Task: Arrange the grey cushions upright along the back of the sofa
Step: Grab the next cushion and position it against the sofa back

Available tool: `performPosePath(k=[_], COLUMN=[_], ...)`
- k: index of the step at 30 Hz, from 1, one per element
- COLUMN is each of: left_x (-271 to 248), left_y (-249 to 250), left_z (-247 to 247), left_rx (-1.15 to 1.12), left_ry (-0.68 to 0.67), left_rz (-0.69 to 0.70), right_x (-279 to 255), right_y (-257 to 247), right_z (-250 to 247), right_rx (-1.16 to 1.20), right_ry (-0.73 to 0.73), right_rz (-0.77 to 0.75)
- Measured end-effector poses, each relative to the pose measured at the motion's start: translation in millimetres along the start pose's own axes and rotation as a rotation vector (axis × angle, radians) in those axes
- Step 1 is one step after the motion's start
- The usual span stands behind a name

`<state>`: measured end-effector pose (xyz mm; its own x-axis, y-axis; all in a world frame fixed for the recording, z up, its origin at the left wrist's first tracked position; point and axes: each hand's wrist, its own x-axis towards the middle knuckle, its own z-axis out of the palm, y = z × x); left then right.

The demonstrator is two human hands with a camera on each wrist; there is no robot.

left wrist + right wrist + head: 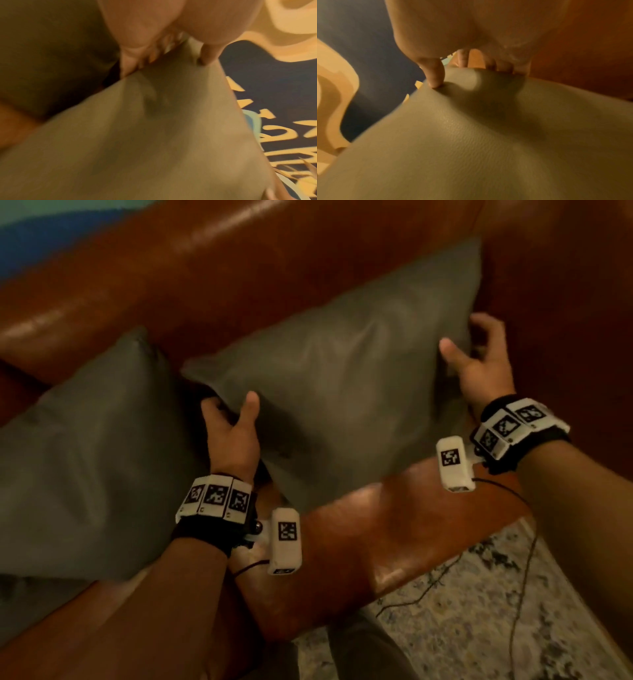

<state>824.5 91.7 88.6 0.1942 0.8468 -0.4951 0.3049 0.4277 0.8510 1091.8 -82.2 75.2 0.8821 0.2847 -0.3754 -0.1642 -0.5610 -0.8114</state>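
Head view shows the brown leather sofa [239, 251] filling most of the frame, its backrest running across the top and the seat front under your wrists. You have one grey cushion [85, 457] already leaning against the back on the left, so I judge that one placed. The second grey cushion [342, 364] stands tilted against the backrest just beside it, and you hold it at both side edges: your left hand [233, 433] grips the left edge, thumb on the front face, and your right hand [479, 361] pinches the right edge. It looks nearly set; straightening and letting go remain. Whether more cushions wait out of frame, I cannot tell. A patterned rug [462, 628] covers the floor below the seat.
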Motion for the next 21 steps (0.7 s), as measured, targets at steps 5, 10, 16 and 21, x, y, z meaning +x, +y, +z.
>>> performPosePath(k=[5,10,16,21], left_x=[28,23,-5,-32], left_y=[24,8,-66,-127], left_z=[-8,-28,-98,-194], left_rx=[0.07,0.147,0.066,0.14], left_ry=[0.038,-0.025,0.023,0.031], left_rz=[0.107,0.143,-0.068,-0.206], right_x=[12,-7,-90,-189], right_y=[-52,-48,23,70], right_z=[47,55,89,164], right_rx=[-0.088,-0.191,-0.214,-0.263], right_ry=[-0.175,-0.057,-0.105,-0.481], right_rz=[-0.114,-0.112,-0.043,0.128])
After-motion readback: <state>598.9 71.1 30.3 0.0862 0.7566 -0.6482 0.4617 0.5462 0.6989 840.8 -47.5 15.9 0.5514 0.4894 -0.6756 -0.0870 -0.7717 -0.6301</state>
